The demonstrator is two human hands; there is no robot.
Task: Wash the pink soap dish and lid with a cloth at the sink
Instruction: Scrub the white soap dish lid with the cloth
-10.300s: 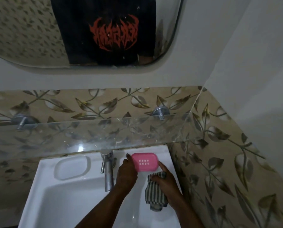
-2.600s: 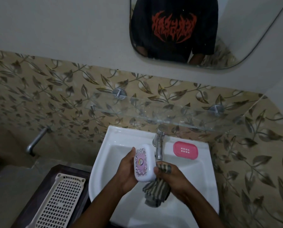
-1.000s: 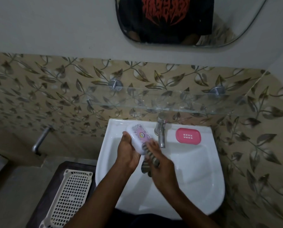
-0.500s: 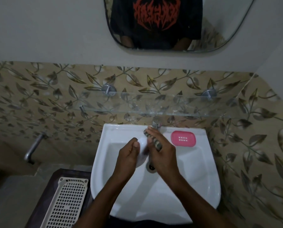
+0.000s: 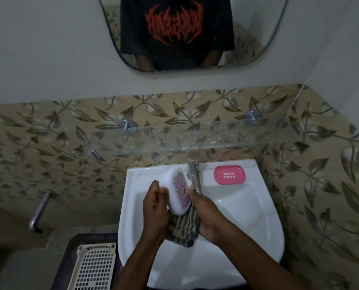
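Observation:
My left hand [image 5: 155, 208] grips the white soap dish lid [image 5: 177, 190] with a pink patterned top, holding it tilted on edge over the white sink [image 5: 247, 216]. My right hand [image 5: 205, 212] is closed on a striped grey cloth [image 5: 184, 229], which hangs below the lid and touches its lower edge. The pink soap dish base [image 5: 229, 174], with small drain slots, lies flat on the sink's back right ledge, apart from both hands.
A chrome tap [image 5: 194, 172] stands at the sink's back, just above my right thumb. A glass shelf [image 5: 174, 141] juts out over the tap. A cream plastic basket [image 5: 92, 266] lies on a dark stand left of the sink. A wall pipe [image 5: 38, 212] sticks out at left.
The lid, hidden between my hands half a second ago, now stands turned with its patterned top showing. My right hand has dropped from the tap area, and the cloth hangs under the lid.

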